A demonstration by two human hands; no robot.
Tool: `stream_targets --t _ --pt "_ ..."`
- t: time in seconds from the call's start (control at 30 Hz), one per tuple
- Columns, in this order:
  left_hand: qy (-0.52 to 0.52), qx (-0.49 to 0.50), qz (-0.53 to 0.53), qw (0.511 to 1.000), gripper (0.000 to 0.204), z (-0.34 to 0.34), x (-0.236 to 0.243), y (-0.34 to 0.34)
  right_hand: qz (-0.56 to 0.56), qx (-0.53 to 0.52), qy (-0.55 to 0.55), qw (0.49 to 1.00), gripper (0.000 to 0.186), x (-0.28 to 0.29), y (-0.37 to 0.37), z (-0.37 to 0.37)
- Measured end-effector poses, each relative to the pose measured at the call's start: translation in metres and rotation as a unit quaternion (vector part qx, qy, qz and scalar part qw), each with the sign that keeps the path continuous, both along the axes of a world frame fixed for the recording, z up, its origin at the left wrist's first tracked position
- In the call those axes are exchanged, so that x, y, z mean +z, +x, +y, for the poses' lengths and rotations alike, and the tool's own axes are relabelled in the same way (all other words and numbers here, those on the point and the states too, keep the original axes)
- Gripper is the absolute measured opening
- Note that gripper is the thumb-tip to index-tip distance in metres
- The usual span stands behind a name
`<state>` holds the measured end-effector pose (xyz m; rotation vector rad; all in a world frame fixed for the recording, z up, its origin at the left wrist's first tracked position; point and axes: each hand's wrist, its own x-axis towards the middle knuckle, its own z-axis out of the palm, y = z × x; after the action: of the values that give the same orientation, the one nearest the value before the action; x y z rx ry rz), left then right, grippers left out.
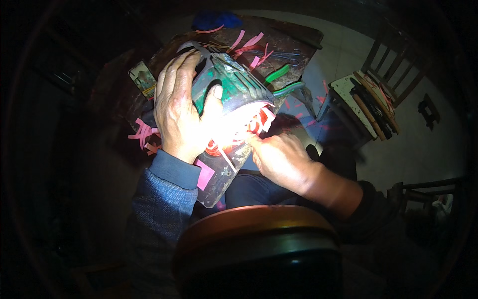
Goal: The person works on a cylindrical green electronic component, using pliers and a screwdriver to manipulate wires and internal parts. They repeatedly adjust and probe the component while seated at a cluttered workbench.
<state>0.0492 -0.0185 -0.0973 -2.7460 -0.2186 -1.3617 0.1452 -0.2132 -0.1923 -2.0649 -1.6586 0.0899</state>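
A worn green and grey finned motor housing (pixel 238 82) lies tilted on a dark wooden board, its open end turned toward me. Red-brown wire windings (pixel 213 148) and pale pink insulating strips show at that end, partly washed out by bright light. My left hand (pixel 181 102) steadies the housing, fingers over its far side and thumb along its top. At the lower right of the opening, my right hand (pixel 283 158) is closed in a pinch against the windings. What its fingertips hold is lost in glare. A pink paper piece (pixel 204 174) lies on the board (pixel 218 190) below.
Green-handled pliers (pixel 279 74) and scissors (pixel 293 54) lie beyond the housing. Cut pink strips (pixel 143 132) are scattered around. A small box (pixel 143 79) stands at left. To the right, a wooden chair (pixel 343 89) carries several long tools (pixel 371 104). Dark surroundings hide much.
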Motion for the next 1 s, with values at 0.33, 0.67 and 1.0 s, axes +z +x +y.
stream_targets --t 0.33,0.67,1.0 --pt "-0.015 -0.008 -0.005 1.000 0.060 0.000 0.000 0.001 0.011 0.001 0.004 1.000 0.022 -0.002 0.008 -0.004" --pt "0.006 0.001 0.006 1.000 0.055 0.001 0.001 -0.001 0.001 0.014 -0.014 1.000 0.017 0.011 0.014 -0.003" --pt "-0.001 -0.003 0.008 1.000 0.055 0.000 0.001 -0.001 -0.045 0.029 -0.014 0.998 0.025 0.009 0.002 0.001"
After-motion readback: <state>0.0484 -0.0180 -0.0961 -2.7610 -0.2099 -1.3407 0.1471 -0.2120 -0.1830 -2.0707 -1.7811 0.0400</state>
